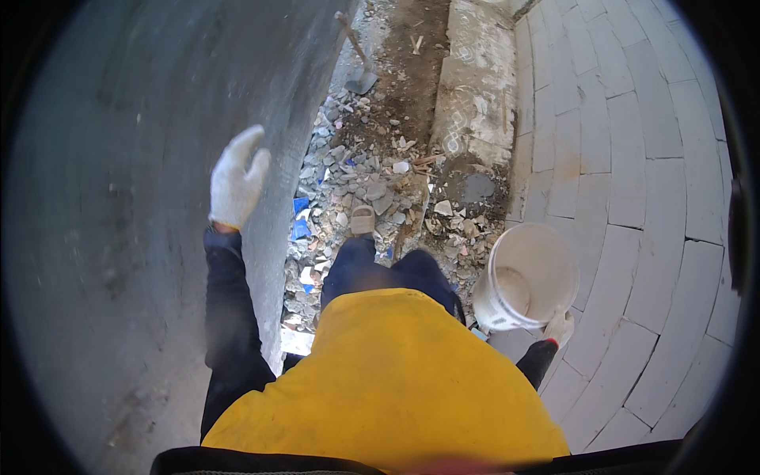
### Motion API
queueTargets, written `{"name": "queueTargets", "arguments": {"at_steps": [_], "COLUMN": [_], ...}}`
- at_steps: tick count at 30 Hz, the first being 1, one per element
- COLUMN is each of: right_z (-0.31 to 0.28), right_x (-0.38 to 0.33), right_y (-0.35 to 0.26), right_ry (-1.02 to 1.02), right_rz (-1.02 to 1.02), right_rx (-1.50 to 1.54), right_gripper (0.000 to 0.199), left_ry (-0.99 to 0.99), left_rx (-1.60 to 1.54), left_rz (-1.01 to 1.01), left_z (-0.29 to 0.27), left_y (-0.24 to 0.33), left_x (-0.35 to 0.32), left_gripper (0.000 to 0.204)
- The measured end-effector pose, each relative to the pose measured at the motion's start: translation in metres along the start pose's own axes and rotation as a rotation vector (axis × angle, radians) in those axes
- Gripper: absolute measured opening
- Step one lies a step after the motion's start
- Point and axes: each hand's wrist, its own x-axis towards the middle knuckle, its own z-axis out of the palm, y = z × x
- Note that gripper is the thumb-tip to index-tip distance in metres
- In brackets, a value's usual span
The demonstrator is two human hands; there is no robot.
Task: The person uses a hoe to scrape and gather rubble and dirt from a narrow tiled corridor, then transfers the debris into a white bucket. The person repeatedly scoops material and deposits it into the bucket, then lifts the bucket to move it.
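Note:
My left hand [236, 180], in a white work glove, lies flat with fingers apart against a grey plastered wall [134, 206] on my left. My right hand [559, 326], also gloved, grips the rim of a white plastic bucket [526, 277] held low at my right side. The bucket looks nearly empty, with a pale residue at its bottom. I wear a yellow top over dark sleeves, and one foot in a tan shoe [362, 220] stands on rubble ahead.
A strip of broken stone, tile chips and blue fragments [348, 182] runs along the wall's foot. A shovel [358, 63] lies farther ahead on the dirt. A concrete kerb [475, 87] borders pale paving blocks [633, 174] on the right.

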Motion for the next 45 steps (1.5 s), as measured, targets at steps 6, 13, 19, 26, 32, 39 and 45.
{"name": "queueTargets", "arguments": {"at_steps": [6,13,19,26,32,39,45], "right_z": [0.072,0.188,0.304,0.453,0.458,0.429,0.447], "right_x": [0.034,0.116,0.252,0.361,0.396,0.432,0.481], "right_y": [-0.071,-0.175,-0.246,-0.313,-0.372,-0.419,-0.442], "right_ry": [0.081,-0.074,-0.19,-0.382,-0.33,-0.292,-0.268], "right_rz": [0.006,0.06,0.117,0.06,0.228,0.178,0.143], "right_rx": [0.46,0.664,0.513,0.374,0.378,0.355,0.403], "right_gripper": [0.051,0.056,0.047,0.047,0.052,0.051,0.049], "left_ry": [0.364,0.547,0.481,0.069,-0.055,0.09,0.269], "left_rx": [0.1,0.619,1.163,1.966,2.12,1.973,1.853], "left_rz": [0.443,0.597,0.376,-0.4,-0.593,-0.514,-0.453], "left_z": [-0.021,-0.031,-0.048,-0.04,-0.035,-0.046,-0.027], "left_y": [0.054,0.042,0.008,0.021,0.02,0.0,0.001], "left_x": [0.165,0.264,0.286,0.296,0.295,0.28,0.286], "left_gripper": [0.045,0.051,0.068,0.087,0.09,0.093,0.1]}}
